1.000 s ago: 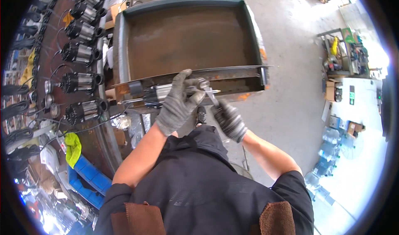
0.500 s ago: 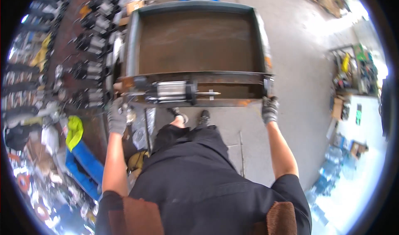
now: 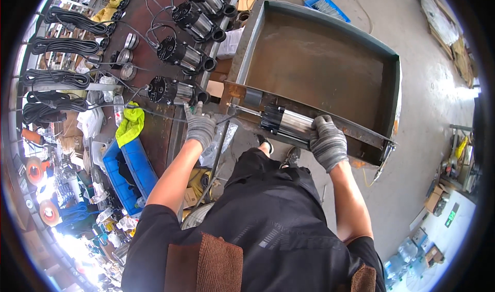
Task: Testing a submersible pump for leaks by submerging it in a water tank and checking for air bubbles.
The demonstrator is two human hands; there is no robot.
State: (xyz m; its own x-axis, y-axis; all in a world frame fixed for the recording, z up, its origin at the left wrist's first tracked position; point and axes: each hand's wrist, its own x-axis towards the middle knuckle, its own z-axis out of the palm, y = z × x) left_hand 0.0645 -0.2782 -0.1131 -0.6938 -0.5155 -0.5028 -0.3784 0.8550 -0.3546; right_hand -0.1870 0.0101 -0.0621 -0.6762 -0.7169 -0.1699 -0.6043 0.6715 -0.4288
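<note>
My right hand [image 3: 329, 143], in a grey knit glove, is wrapped round one end of a silver-and-black motor [image 3: 294, 123]. This motor lies along the front ledge of a metal tank [image 3: 399, 85], its thin shaft pointing left. My left hand [image 3: 200, 127], gloved alike, has its fingers stretched out beside the nearest pump [image 3: 175, 91] on the bench; whether the fingertips touch it I cannot tell. That pump has a black head, a silver body and a round black outlet. The tank holds shallow brownish liquid.
More pumps [image 3: 193, 21] stand in a row on the brown bench [image 3: 139, 29], with coiled black cables [image 3: 56, 78] beyond. A blue crate [image 3: 134, 168] with a yellow-green cloth [image 3: 130, 124] is at my left. Another blue tray [image 3: 327, 8] sits on the floor behind the tank.
My view has turned left, bringing the bench pumps closer. My right hand went from the tank's right corner onto the motor. My left hand left the tank's left corner for the nearest pump.
</note>
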